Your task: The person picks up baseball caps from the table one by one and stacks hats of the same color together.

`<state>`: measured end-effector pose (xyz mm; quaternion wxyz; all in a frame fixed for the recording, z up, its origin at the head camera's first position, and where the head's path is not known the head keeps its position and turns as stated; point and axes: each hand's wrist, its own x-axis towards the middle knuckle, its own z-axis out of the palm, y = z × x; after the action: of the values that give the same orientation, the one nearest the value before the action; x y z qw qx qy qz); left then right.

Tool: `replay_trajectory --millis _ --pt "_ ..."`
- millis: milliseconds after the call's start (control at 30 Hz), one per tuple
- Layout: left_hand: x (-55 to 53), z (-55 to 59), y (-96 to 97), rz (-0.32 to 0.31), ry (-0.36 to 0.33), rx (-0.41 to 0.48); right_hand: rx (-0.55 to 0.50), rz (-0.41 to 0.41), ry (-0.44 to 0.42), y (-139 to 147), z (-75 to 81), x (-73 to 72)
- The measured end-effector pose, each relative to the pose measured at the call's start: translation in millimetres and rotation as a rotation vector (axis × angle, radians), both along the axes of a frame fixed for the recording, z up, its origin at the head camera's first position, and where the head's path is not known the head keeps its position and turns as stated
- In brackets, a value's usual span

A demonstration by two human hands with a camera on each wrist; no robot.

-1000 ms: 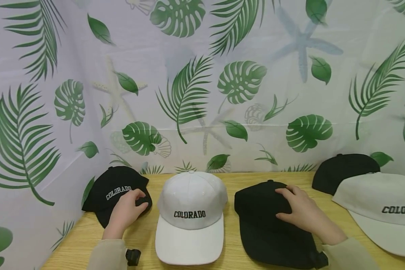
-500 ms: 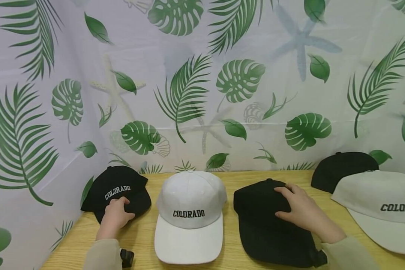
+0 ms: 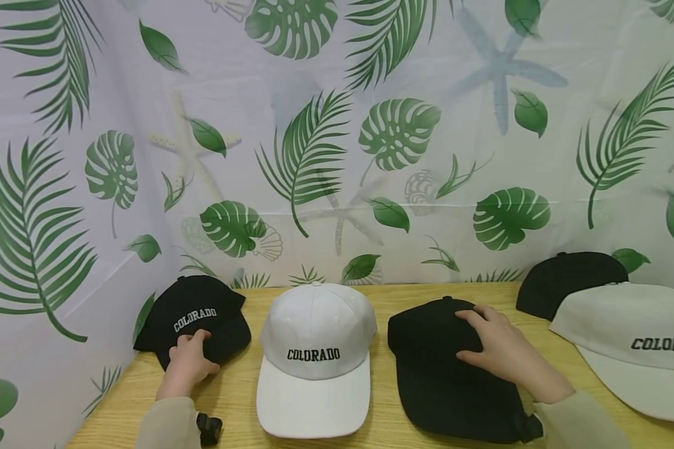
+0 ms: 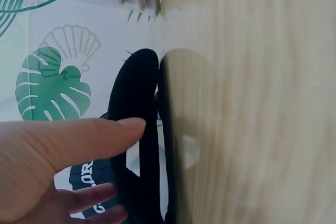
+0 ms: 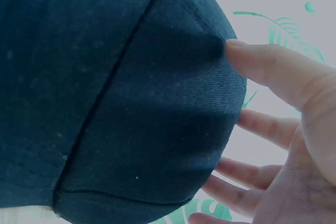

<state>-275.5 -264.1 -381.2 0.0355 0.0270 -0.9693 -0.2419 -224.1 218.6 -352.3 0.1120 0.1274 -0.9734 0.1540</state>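
Left hand (image 3: pixel 188 362) was at the brim of the black COLORADO cap (image 3: pixel 202 296), far left on the bench (image 3: pixel 384 386). Its fingers were loosely spread, gripping nothing; in the left wrist view the thumb overlapped the brim, contact couldn't be told. Right hand (image 3: pixel 508 352) was at the right side of the plain black cap (image 3: pixel 438 374), right of centre; fingers apart and slightly bent, not curled round it, thumb tip against the crown in the right wrist view. White COLORADO cap (image 3: pixel 314 362) sat between those two, brim toward the person, lettering dark. Far right: off-white COLORADO cap (image 3: pixel 612 337), cut off by the frame edge, partly covering another black cap (image 3: pixel 561 280) behind. Leaf-print cloth (image 3: pixel 455 249) hung behind the bench. Both sleeves (image 3: pixel 171 424) beige.
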Motion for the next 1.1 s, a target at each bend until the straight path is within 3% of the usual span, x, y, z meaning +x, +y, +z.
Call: replay_trajectory --millis 367,567,633,767,1100 --pt "-0.7 -1.6 0.8 -0.02 0.023 -0.067 -0.004 -0.004 -0.017 0.1 0.8 0.0" --pt "1.3 3.9 4.3 0.011 0.092 -0.138 -0.004 -0.009 -0.018 -0.5 1.1 0.2" --pt "1.8 5.7 6.0 0.032 0.154 -0.155 -0.006 -0.008 -0.021 -0.5 1.3 0.3" --pt "1.5 9.8 9.8 0.065 0.351 -0.172 -0.008 -0.006 -0.018 0.0 1.2 0.4" --pt "1.8 21.3 20.7 0.108 0.843 -0.091 -0.019 -0.002 -0.01 1.7 1.8 0.5"
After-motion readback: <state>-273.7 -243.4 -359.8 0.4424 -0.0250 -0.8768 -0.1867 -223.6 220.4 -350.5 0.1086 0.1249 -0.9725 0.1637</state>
